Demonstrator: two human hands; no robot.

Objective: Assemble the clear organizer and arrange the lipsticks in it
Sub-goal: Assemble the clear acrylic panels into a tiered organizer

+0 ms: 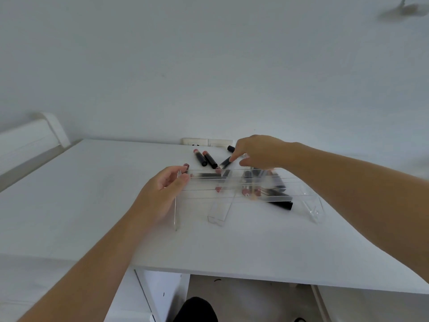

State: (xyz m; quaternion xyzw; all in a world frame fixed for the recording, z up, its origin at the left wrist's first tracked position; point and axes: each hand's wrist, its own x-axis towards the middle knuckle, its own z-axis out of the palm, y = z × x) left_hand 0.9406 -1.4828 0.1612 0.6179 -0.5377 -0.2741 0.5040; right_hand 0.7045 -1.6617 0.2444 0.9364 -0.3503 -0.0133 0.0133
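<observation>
1. The left hand (166, 189) gripped the left end of the clear organizer (232, 189), fingers curled round its edge.
2. The right hand (257, 152) hovered over the organizer's far side, fingers loosely spread, holding nothing.
3. The organizer lay mid-way across the white table (92, 194), lipsticks (206, 158) scattered behind and under it.
</observation>
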